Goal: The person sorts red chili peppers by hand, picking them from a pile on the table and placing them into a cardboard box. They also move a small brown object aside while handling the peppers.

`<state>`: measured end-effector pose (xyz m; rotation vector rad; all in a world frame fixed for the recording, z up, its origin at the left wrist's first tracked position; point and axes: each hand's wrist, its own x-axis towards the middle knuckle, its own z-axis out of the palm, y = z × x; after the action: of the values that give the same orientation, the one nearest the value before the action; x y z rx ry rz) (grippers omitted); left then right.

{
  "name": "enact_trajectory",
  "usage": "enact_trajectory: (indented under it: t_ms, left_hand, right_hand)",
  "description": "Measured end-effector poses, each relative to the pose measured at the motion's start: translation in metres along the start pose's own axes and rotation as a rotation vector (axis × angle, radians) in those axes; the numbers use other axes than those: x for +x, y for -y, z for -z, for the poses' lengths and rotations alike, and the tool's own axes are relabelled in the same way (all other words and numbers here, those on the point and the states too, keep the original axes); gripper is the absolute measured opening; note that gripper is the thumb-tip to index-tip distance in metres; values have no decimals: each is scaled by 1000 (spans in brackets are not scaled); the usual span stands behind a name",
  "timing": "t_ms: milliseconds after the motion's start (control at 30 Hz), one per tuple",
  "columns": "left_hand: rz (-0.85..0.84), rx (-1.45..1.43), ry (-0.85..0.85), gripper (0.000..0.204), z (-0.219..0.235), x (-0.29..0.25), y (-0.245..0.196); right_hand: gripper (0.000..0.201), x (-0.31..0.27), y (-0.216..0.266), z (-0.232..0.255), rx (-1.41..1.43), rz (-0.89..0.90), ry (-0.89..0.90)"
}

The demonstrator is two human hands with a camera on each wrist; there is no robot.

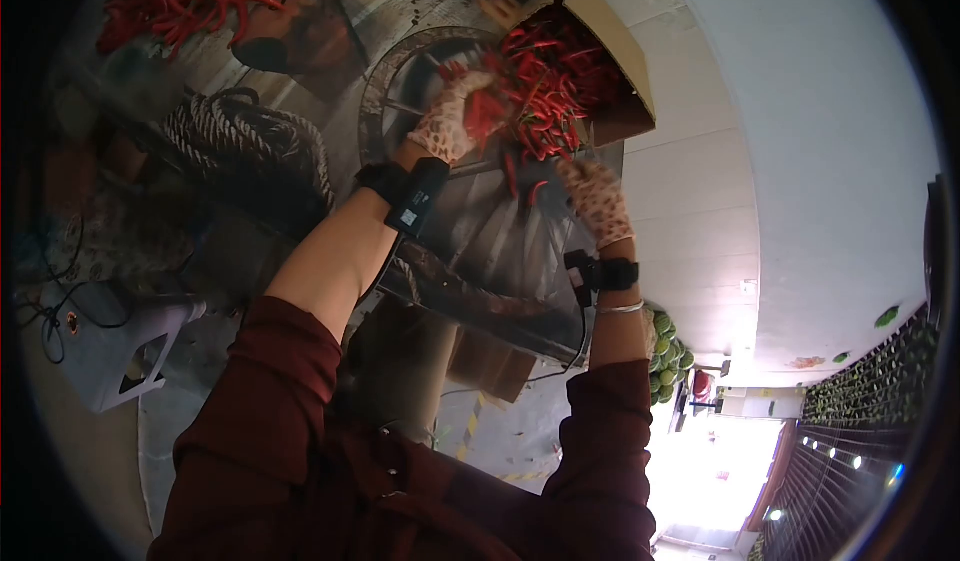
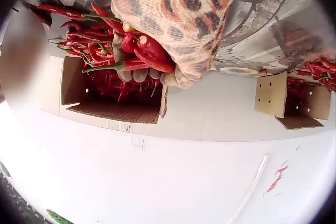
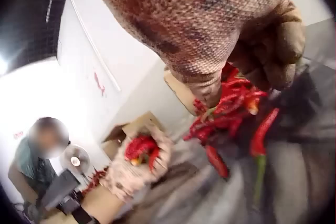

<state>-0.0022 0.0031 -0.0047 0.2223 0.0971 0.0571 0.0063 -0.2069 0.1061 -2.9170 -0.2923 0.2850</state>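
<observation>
Chilies [image 1: 485,111] in left hand [image 1: 446,125]; right hand [image 1: 598,201] at pile [image 1: 548,93].

So the left hand [image 2: 173,19], in a spotted glove, has its fingers curled round a bunch of red chilies [image 2: 155,56], a few green stems poking out. Right behind it there's an open cardboard box [image 2: 113,111] with more chilies inside, plus a loose pile [image 2: 86,43] at its mouth. Off to the right, another box [image 2: 270,95] with punched holes has chilies too. White wall [image 2: 173,171] fills the bottom.

Two boxes [image 2: 113,112] [image 2: 270,95], uncountable red chillies [image 1: 545,91]
</observation>
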Motion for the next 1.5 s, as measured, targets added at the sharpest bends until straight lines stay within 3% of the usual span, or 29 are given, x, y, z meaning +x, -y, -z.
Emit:
enact_trajectory:
  t_ms: [33, 100, 167, 233, 300, 367, 433, 467, 567, 600, 633, 667, 700, 733, 767, 833, 867, 933, 967, 1033, 1067, 1133, 1167, 1233, 1267, 1300, 1367, 1500]
  left_hand:
    - [1, -2, 6, 20, -3, -4, -3]
    - [-100, 73, -40, 24, -2, -12, -8]
    - [-183, 224, 21, 28, 12, -8, -3]
    - [-261, 500, 74, 29, 17, -7, -4]
    - [-255, 472, 72, 29, 14, -12, -3]
    - [-261, 434, 69, 29, 23, -5, 0]
    - [-576, 716, 272, 27, 48, 15, 10]
    - [-53, 88, 89, 25, 18, -3, -5]
    - [-80, 59, 122, 22, 25, 8, 4]
    - [-274, 395, 191, 19, 38, 20, 12]
    - [-272, 394, 189, 19, 46, 32, 21]
    - [-412, 449, 223, 18, 53, 41, 31]
    - [-552, 505, 256, 17, 56, 44, 39]
    - [25, -133, 196, 20, 7, -7, 4]
    - [27, -130, 194, 20, 25, 9, 14]
    - [-276, 349, 376, 31, 63, 46, 35]
    - [-282, 350, 373, 31, 47, 31, 27]
    - [-653, 529, 515, 34, 21, 3, 18]
    - [-649, 532, 511, 34, 23, 1, 16]
    - [-1112, 1098, 334, 30, 25, -7, 12]
    - [-1106, 1100, 332, 30, 23, -7, 12]
    - [-831, 581, 369, 23, 15, -7, 13]
    - [-827, 579, 359, 23, 6, -14, 4]
    - [-168, -49, -10, 16, -16, -32, -21]
    - [-69, -188, -73, 15, -14, -23, -25]
    - [-63, -195, -81, 15, -8, -15, -26]
    - [-127, -239, 78, 21, 10, 3, -24]
    - [-138, -345, -4, 17, 14, 13, -24]
  right_hand:
    - [53, -3, -5, -7, -2, -1, -5]
    - [57, -11, -1, -27, -315, 55, -7]
    - [59, -15, 23, -36, -297, 11, -43]
    - [54, -11, 38, -48, -301, 127, -78]
    - [48, -9, 45, -57, -275, 229, -190]
    - [43, -1, 53, -55, -333, 236, -65]
    - [42, -1, 49, -51, -348, 231, -49]
    - [42, -4, 46, -46, -282, 209, -21]
    - [41, 22, -2, -45, -196, 130, -3]
    - [35, 34, -28, -40, 39, 313, 1]
    - [29, 39, -40, -39, 277, 492, 6]
    - [29, 31, -24, -31, 280, 485, 13]
    - [26, 14, 9, -12, 382, 282, -3]
    - [22, 8, 29, -2, 480, 78, -24]
    - [22, 13, 33, -3, 484, 75, -22]
    - [36, 25, 45, -4, 354, 186, -187]
    - [35, 30, 52, -7, 271, 260, -227]
    - [35, 33, 66, -14, 214, 309, -215]
    - [36, 31, 72, -19, 157, 351, -205]
    - [29, 31, 74, -30, 155, 410, -229]
    - [29, 31, 74, -32, 227, 398, -265]
    - [30, 19, 80, -28, 347, 315, -278]
    - [30, 15, 75, -27, 344, 312, -268]
    - [30, 9, 66, -26, 378, 202, -211]
    - [30, 6, 66, -30, 372, 195, -203]
    - [32, 3, 67, -37, 214, 232, -159]
    - [37, -6, 73, -54, -95, 303, -77]
    - [38, -17, 86, -78, -144, 354, -64]
